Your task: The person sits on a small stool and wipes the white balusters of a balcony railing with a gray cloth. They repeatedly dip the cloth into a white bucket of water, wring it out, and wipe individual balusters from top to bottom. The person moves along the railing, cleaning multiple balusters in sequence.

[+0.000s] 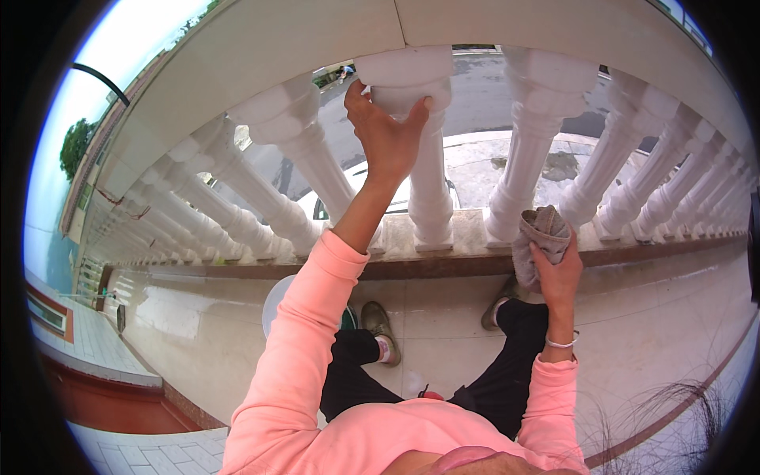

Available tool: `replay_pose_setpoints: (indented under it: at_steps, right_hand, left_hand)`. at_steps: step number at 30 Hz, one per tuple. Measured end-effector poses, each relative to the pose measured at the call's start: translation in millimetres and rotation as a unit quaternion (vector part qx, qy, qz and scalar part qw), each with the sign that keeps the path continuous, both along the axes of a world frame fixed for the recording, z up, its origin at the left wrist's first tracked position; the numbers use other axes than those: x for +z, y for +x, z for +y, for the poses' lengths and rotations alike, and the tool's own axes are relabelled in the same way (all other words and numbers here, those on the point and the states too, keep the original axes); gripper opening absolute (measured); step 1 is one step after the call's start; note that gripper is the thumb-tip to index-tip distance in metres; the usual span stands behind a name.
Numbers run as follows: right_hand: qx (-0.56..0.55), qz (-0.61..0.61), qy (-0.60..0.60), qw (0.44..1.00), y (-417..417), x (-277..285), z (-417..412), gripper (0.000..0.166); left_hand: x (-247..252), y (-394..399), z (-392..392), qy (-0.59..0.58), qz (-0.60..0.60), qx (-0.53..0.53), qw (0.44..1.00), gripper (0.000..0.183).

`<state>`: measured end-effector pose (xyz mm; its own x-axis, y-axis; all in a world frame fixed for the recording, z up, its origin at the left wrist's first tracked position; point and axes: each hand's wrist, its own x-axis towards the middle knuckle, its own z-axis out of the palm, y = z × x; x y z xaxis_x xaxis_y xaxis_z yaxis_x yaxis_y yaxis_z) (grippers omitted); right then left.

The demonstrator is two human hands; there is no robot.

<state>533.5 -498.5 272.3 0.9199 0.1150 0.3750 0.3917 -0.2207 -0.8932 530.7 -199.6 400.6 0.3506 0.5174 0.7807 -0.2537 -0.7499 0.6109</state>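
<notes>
In the head view my left hand (386,139) is raised to the upper part of a white baluster (428,160). Its fingers curl at the left edge and the thumb lies against the right side; the palm side is hidden. My right hand (560,267) holds a bunched grey-brown cloth (537,246) lower down, at the foot of the balusters on the right. Fingers and thumb wrap around the cloth, whose folded end sticks up. Between the two hands stands another white baluster (525,142).
A pale stone handrail (475,22) runs overhead, and a low ledge (395,234) carries the baluster feet. A bucket or basin (276,303) stands left of my feet, partly hidden by my sleeve. Wet patches shine on the tiled floor (439,314). Beyond lie a road (475,101) and a white car (401,199).
</notes>
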Motion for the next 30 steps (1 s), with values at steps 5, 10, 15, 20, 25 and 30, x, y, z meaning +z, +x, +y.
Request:
replay_pose_setpoints:
  at_steps: [5,10,15,20,25,30]
  right_hand:
    - [-0.001,-0.002,-0.002,1.0,0.1,1.2,-1.9,0.058]
    - [0.009,0.058,0.03,0.998,-0.8,1.3,-3.6,0.057]
    - [0.007,0.009,-0.006,1.0,-4.4,5.2,2.5,0.057]
    - [0.018,0.011,-0.005,1.0,-3.4,5.6,1.7,0.057]
    - [0.021,0.011,0.001,1.0,-3.8,5.3,2.1,0.057]
    - [0.02,0.012,-0.004,1.0,-5.0,6.8,1.6,0.057]
  left_hand:
    - [1.3,4.0,5.0,-0.09,-0.013,-0.075,0.993,0.074]
    - [5.7,-1.7,6.3,-0.121,-0.021,-0.149,0.981,0.072]
    - [-2.0,8.5,13.5,-0.076,-0.024,-0.106,0.991,0.073]
    - [4.9,9.8,8.0,-0.097,-0.014,-0.117,0.988,0.081]
    - [2.8,10.2,14.4,-0.08,-0.004,-0.116,0.99,0.082]
    - [-0.6,12.8,18.6,-0.061,-0.006,-0.114,0.992,0.084]
